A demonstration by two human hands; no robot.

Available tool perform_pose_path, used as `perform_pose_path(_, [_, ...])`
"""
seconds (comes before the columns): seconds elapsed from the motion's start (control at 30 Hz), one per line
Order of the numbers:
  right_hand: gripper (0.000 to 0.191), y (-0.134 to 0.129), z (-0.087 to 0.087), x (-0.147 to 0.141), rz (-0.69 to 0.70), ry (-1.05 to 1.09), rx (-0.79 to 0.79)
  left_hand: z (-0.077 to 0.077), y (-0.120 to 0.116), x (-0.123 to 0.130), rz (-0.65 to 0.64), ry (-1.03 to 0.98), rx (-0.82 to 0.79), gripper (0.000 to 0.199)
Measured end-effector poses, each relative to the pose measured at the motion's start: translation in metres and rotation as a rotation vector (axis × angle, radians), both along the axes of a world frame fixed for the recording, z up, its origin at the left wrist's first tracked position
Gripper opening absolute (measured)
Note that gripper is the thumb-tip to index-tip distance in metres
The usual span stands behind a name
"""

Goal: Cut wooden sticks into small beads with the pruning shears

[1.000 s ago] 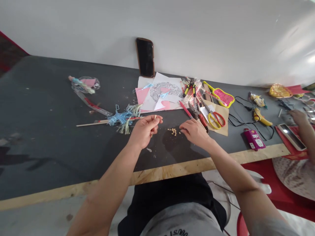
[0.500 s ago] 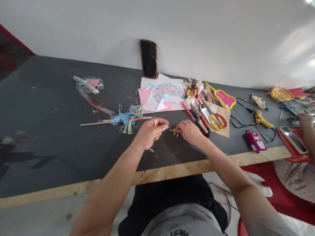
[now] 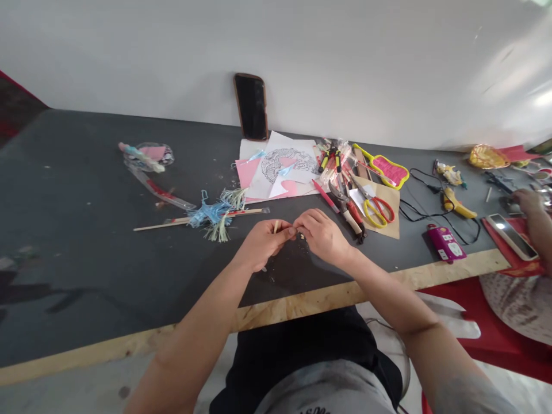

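My left hand (image 3: 264, 244) is closed, with a short pale stick (image 3: 276, 226) standing up between its fingers. Its thumb and fingertips meet those of my right hand (image 3: 322, 237), which is pinched closed; whatever sits between the touching fingertips is hidden. Under the right fingers lie small beige bits (image 3: 302, 236), mostly covered by that hand. Left of my hands is a blue knotted figure (image 3: 211, 211) with pale green fringes, lying across thin wooden sticks (image 3: 155, 227).
Behind my hands are a dragon drawing (image 3: 276, 167) and a leaning phone (image 3: 251, 106). Pruning shears (image 3: 345, 210), scissors (image 3: 374, 206) and a red pen (image 3: 325, 196) lie to the right. Further right are a purple power strip (image 3: 447, 243) and another person's hand (image 3: 529, 201).
My right hand has lifted from the beige bits and moved left to meet my left fingertips. The left hand still holds the stick. The camera view has shifted slightly.
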State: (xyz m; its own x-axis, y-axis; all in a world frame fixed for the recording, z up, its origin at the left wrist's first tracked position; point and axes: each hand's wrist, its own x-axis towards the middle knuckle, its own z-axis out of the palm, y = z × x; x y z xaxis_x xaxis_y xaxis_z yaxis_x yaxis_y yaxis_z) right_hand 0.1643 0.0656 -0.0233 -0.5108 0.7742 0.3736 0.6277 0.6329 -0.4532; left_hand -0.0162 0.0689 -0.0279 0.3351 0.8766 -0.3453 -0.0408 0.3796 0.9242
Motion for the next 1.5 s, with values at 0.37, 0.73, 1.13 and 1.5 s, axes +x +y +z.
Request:
perform_pose_path(0.37, [0.023, 0.024, -0.006, 0.097, -0.518, -0.328, 0.031, 0.014, -0.003, -0.006, 0.072, -0.217, 0.026, 0.041])
perform_pose_path(0.73, [0.009, 0.023, -0.024, 0.118, -0.596, -0.255, -0.121, 0.011, 0.001, -0.009, 0.139, -0.277, 0.001, 0.042])
perform_pose_path(1.13, [0.024, -0.011, 0.012, 0.105, -0.414, 0.657, -0.526, 0.011, 0.001, -0.008, 0.202, -0.250, 0.042, 0.040])
perform_pose_path(1.5, [0.043, -0.047, 0.002, 0.067, -0.164, -0.189, 0.025, 0.013, 0.000, -0.009, 0.218, -0.229, 0.079, 0.041])
